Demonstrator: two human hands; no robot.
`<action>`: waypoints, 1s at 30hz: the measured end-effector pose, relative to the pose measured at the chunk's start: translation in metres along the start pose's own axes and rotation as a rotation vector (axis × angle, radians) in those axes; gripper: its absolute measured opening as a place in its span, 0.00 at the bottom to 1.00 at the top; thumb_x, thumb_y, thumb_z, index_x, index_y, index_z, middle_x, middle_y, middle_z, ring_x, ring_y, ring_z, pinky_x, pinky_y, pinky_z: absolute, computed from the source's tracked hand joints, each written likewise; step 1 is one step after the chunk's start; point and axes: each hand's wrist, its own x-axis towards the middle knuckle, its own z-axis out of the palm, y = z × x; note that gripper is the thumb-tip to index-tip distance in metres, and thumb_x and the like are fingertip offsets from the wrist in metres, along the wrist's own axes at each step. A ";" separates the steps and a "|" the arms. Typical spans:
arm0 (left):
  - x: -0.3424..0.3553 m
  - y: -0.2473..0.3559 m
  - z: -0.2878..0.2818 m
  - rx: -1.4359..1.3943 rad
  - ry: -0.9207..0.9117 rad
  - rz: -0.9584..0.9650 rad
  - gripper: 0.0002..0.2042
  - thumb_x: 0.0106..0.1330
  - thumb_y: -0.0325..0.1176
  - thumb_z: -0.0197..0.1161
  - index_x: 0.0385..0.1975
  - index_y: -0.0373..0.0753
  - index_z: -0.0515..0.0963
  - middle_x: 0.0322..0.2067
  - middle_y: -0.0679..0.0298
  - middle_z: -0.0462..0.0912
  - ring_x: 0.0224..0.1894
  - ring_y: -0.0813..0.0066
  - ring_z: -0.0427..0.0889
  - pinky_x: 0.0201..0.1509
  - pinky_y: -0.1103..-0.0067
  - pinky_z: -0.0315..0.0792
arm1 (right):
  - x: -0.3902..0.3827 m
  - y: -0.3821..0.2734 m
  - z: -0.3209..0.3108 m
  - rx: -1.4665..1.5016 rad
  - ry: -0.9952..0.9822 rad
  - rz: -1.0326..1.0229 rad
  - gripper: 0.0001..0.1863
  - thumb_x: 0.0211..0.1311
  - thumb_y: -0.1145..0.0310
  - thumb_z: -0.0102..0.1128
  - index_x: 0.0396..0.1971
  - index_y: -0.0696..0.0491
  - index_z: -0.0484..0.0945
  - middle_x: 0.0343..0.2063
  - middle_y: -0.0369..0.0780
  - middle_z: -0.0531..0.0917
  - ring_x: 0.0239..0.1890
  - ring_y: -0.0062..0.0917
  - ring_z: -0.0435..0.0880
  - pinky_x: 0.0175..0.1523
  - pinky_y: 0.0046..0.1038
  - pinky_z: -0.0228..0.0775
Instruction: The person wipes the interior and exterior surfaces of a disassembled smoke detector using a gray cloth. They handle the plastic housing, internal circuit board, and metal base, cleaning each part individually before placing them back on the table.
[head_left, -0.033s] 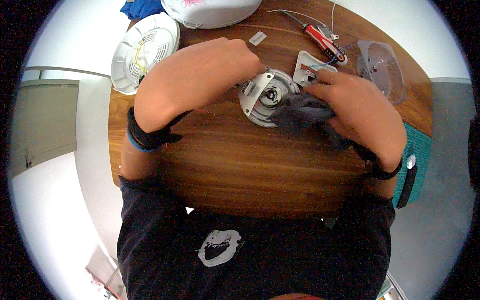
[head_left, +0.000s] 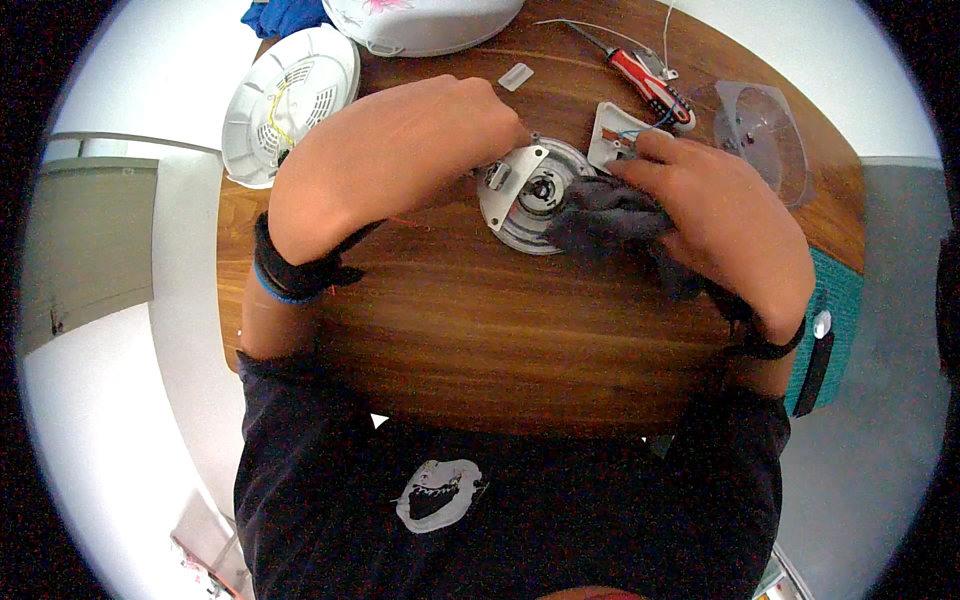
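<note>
A round, silvery metal appliance part (head_left: 520, 226) lies on the table, with a flat plate across its left side and a dark hub in the middle. My left hand (head_left: 488, 122) bends over its far left rim and steadies it; most of those fingers are hidden behind the hand. In my right hand (head_left: 690, 190) is a bunched dark grey cloth (head_left: 615, 212), pressed against the right side of the metal part. Just beyond the right fingertips sits a small white plastic housing (head_left: 606, 130) with blue wire in it.
A red and black screwdriver (head_left: 640, 80) lies at the far right, beside a clear plastic tub (head_left: 785, 130) with small bits inside. At far left are a white vented cover (head_left: 342, 72) and a white casing (head_left: 430, 28). A teal mat (head_left: 845, 300) holds a spoon (head_left: 822, 324).
My right hand has shifted slightly, and the cloth in it looks less smeared by motion. My left hand and the metal part stay where they were.
</note>
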 end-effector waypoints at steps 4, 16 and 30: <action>0.001 0.003 -0.003 -0.025 -0.004 -0.030 0.24 0.62 0.24 0.65 0.61 0.43 0.80 0.51 0.57 0.87 0.56 0.49 0.84 0.61 0.63 0.79 | 0.008 -0.004 0.013 0.064 0.033 -0.070 0.21 0.55 0.79 0.65 0.51 0.54 0.85 0.45 0.47 0.85 0.49 0.48 0.89 0.53 0.47 0.85; 0.012 0.009 -0.007 0.022 -0.158 -0.061 0.21 0.70 0.29 0.58 0.63 0.41 0.81 0.47 0.54 0.88 0.52 0.47 0.86 0.58 0.63 0.81 | -0.005 0.010 -0.025 0.055 -0.171 -0.001 0.21 0.50 0.75 0.73 0.47 0.54 0.86 0.49 0.47 0.85 0.53 0.50 0.87 0.58 0.47 0.84; 0.020 0.027 -0.008 -0.044 -0.042 -0.047 0.17 0.67 0.24 0.64 0.55 0.38 0.76 0.38 0.51 0.88 0.46 0.43 0.89 0.48 0.58 0.83 | -0.027 0.046 -0.038 0.024 0.216 0.286 0.18 0.53 0.79 0.69 0.46 0.59 0.80 0.43 0.50 0.84 0.49 0.53 0.85 0.53 0.40 0.77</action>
